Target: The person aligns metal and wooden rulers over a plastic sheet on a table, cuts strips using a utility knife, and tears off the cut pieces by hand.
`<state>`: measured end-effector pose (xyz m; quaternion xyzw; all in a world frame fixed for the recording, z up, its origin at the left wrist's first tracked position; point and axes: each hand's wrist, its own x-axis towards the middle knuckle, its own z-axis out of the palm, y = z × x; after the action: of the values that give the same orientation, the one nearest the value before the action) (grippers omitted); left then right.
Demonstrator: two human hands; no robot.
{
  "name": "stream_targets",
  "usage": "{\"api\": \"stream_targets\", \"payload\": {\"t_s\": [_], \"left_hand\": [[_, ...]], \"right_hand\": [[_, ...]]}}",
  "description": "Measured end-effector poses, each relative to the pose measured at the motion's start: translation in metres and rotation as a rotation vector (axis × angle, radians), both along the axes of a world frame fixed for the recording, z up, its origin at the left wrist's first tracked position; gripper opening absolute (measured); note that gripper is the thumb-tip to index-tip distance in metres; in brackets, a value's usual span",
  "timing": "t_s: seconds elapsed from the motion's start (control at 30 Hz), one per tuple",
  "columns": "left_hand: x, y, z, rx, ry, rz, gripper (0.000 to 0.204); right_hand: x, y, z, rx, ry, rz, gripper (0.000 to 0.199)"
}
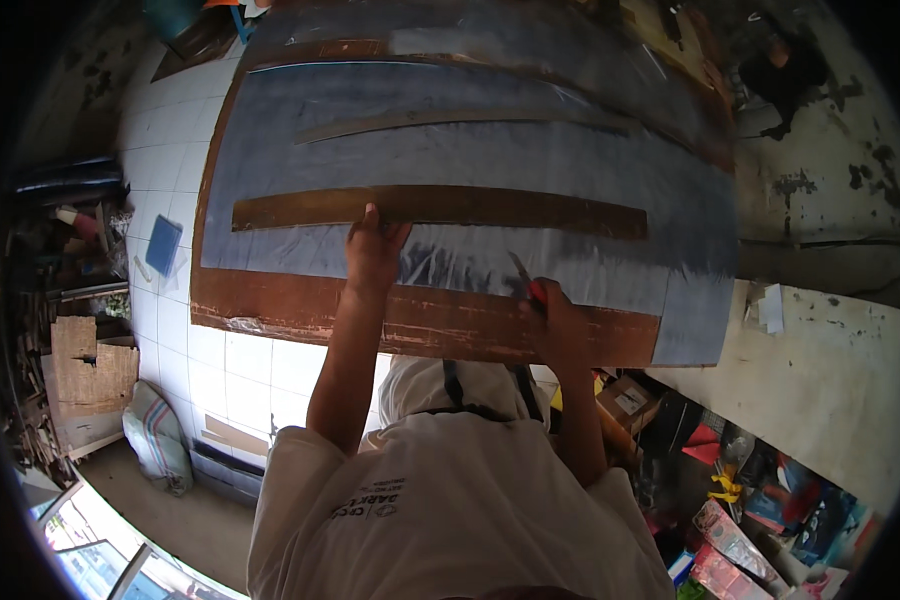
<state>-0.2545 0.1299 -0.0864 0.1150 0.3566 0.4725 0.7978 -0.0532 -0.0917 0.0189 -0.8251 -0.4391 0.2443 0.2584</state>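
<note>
Two hands: left hand [373, 258] partly open, a finger laid on a long, flat brown strip [510, 206], pinching or just pressing, cannot tell; right hand [558, 318] curled shut round a red-handled knife with a slim blade [537, 289].
Brown strip: lying crosswise, just beyond both hands.
Blade: angled forward, tip short of the strip, no contact!
Worktop: reddish-brown edge [440, 322], grey-blue sheeting [300, 245] above, beneath the hands.
Good handling, I'd judge: strip pressed flat, left fingers well outside the blade's path.
</note>
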Motion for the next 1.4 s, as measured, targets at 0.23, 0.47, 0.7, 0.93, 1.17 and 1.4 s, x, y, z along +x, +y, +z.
{"api": "stream_targets", "payload": {"t_s": [0.23,0.47,0.7,0.93,1.17,1.4], "left_hand": [[-0.020,0.026,0.018,0.011,0.415,-0.415,0.056],[-0.040,0.027,0.033,0.193,0.691,-0.578,0.061],[-0.036,-0.027,0.027,0.467,0.858,-0.163,0.021],[0.022,-0.126,0.048,0.501,0.837,-0.108,0.014],[0.141,-0.191,0.065,1.025,0.816,-0.541,0.019],[0.295,-0.227,0.047,1.583,0.977,-0.798,0.043]], "right_hand": [[0.005,0.054,-0.026,-0.020,-0.225,0.468,0.031],[0.015,0.102,-0.052,0.115,-0.272,0.571,0.023],[0.017,0.057,-0.044,0.565,-0.289,0.227,0.021],[0.078,-0.082,-0.057,0.501,-0.182,-0.114,0.019],[0.165,-0.191,-0.083,0.365,-0.421,-0.324,0.020],[0.230,-0.202,-0.083,0.280,-0.529,-0.442,0.039]]}}
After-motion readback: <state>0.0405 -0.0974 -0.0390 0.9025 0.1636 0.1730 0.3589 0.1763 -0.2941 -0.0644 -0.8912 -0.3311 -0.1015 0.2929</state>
